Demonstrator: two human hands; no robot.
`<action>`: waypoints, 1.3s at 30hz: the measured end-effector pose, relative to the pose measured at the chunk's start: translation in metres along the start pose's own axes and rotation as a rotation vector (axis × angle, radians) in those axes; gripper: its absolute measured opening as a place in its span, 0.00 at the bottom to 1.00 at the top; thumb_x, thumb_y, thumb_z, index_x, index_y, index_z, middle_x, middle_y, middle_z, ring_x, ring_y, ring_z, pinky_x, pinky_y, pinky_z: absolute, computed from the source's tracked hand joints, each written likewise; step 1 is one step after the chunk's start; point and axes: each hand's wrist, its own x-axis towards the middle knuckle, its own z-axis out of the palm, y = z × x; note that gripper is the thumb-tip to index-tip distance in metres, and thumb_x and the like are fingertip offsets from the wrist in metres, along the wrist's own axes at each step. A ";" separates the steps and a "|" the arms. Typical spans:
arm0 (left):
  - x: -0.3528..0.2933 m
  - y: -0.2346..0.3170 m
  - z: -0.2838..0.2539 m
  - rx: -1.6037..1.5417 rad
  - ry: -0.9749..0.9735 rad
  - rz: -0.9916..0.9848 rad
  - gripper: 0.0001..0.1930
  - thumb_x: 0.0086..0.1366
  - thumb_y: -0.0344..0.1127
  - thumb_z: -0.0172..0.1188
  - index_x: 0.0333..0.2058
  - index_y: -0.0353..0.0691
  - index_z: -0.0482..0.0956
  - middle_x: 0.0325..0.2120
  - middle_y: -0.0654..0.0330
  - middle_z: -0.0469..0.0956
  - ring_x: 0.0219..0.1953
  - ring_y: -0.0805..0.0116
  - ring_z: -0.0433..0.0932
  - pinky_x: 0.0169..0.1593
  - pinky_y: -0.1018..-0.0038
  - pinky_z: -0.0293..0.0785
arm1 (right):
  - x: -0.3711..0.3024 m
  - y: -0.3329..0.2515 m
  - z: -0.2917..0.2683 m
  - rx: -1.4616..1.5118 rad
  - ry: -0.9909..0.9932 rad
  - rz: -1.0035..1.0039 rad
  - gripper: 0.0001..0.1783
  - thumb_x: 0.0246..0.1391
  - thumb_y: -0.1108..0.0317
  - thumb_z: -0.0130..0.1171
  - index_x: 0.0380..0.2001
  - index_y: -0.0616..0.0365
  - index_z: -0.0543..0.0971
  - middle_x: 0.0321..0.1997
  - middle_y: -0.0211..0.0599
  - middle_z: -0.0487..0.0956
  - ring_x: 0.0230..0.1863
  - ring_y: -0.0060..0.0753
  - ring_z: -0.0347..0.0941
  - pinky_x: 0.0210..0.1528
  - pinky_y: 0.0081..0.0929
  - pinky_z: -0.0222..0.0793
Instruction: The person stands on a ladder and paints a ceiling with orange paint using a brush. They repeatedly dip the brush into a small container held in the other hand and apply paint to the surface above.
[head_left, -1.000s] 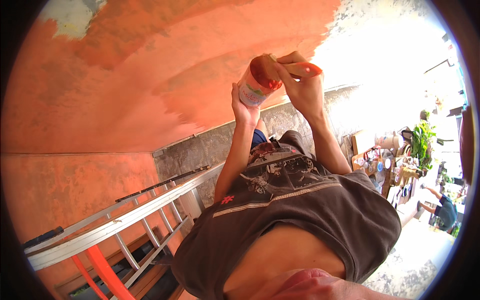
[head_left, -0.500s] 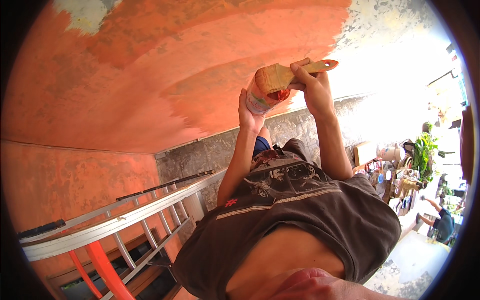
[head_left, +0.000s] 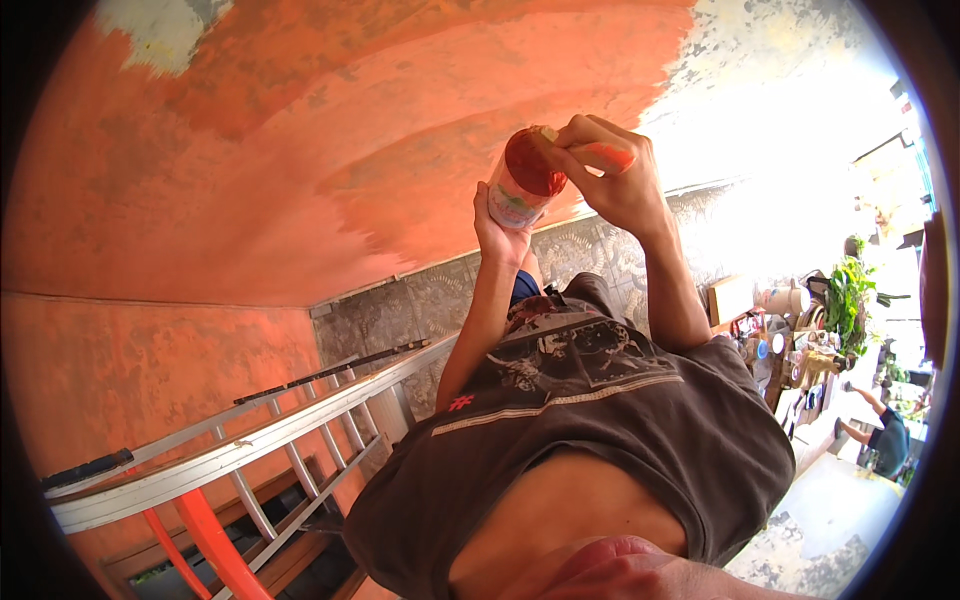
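My left hand (head_left: 500, 238) is closed round the lower part of a paint tub (head_left: 514, 208), which has a pale printed side. Red-orange paint shows inside its mouth, and the tub tilts a little. Above its right rim, my right hand (head_left: 625, 190) grips a paintbrush (head_left: 606, 157) by its orange-tipped handle. The brush head points toward the tub's far rim; most of its bristles are hidden behind my fingers. Beyond both hands stands a wall (head_left: 330, 150) coated in patchy orange, with bare mottled plaster at its upper left and right.
An aluminium ladder (head_left: 230, 455) with orange parts stands at my left, a dark pole (head_left: 330, 372) along it. Patterned tiles (head_left: 440, 298) cover the floor by the wall. At right are a cluttered table (head_left: 790, 350), a green plant (head_left: 848, 300) and another person (head_left: 888, 440) farther off.
My right hand has turned the brush: its handle now points back toward me instead of to the right, and its bristles have shifted to the tub's far rim. The tub's mouth is more exposed.
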 end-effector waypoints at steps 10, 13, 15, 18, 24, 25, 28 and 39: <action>0.006 -0.005 -0.006 0.060 0.000 0.052 0.32 0.70 0.64 0.45 0.60 0.44 0.69 0.52 0.57 0.77 0.50 0.60 0.78 0.40 0.59 0.76 | 0.010 0.006 0.002 -0.182 0.036 -0.155 0.05 0.54 0.67 0.65 0.34 0.49 0.78 0.27 0.30 0.79 0.24 0.43 0.77 0.25 0.37 0.70; 0.005 -0.006 -0.006 0.077 0.006 0.052 0.33 0.70 0.64 0.45 0.61 0.44 0.69 0.53 0.57 0.77 0.51 0.60 0.78 0.40 0.59 0.76 | 0.009 0.006 0.001 -0.209 0.024 -0.132 0.05 0.55 0.67 0.64 0.34 0.48 0.78 0.27 0.30 0.79 0.24 0.43 0.77 0.25 0.37 0.70; 0.005 -0.005 -0.007 0.079 -0.014 0.057 0.32 0.70 0.64 0.45 0.61 0.44 0.69 0.53 0.57 0.77 0.51 0.60 0.78 0.41 0.60 0.76 | 0.007 0.005 0.002 -0.210 0.040 -0.140 0.05 0.55 0.66 0.64 0.34 0.48 0.79 0.27 0.30 0.79 0.24 0.44 0.77 0.24 0.38 0.70; 0.005 -0.006 -0.006 0.072 -0.029 0.066 0.32 0.71 0.63 0.45 0.61 0.44 0.69 0.54 0.57 0.76 0.52 0.60 0.78 0.41 0.60 0.77 | 0.007 0.003 0.001 -0.218 0.049 -0.138 0.05 0.55 0.67 0.64 0.35 0.49 0.79 0.27 0.30 0.80 0.24 0.41 0.78 0.25 0.35 0.71; 0.005 -0.007 -0.013 0.015 0.008 0.062 0.31 0.72 0.63 0.44 0.62 0.46 0.68 0.56 0.59 0.76 0.53 0.59 0.79 0.41 0.58 0.80 | 0.009 0.011 -0.004 0.411 0.103 0.308 0.07 0.59 0.72 0.62 0.29 0.62 0.76 0.27 0.28 0.77 0.28 0.16 0.73 0.28 0.19 0.70; 0.007 -0.008 -0.015 0.004 0.001 0.041 0.31 0.72 0.63 0.43 0.62 0.46 0.68 0.56 0.59 0.76 0.53 0.59 0.78 0.41 0.58 0.80 | 0.007 0.014 -0.005 0.541 0.106 0.313 0.06 0.60 0.71 0.62 0.30 0.62 0.76 0.28 0.28 0.77 0.29 0.17 0.74 0.29 0.18 0.70; 0.003 -0.004 -0.005 -0.019 0.012 0.029 0.31 0.71 0.63 0.43 0.62 0.47 0.68 0.56 0.59 0.76 0.53 0.59 0.77 0.41 0.58 0.78 | 0.000 0.035 0.003 0.648 0.116 0.406 0.08 0.60 0.69 0.61 0.34 0.63 0.77 0.31 0.32 0.78 0.33 0.22 0.77 0.32 0.23 0.76; -0.001 0.042 -0.027 -0.204 -0.093 0.083 0.31 0.68 0.66 0.50 0.58 0.49 0.71 0.51 0.57 0.78 0.48 0.58 0.79 0.41 0.55 0.79 | 0.038 0.087 0.001 1.636 0.262 0.578 0.20 0.66 0.63 0.57 0.56 0.62 0.71 0.49 0.41 0.74 0.49 0.36 0.77 0.47 0.26 0.81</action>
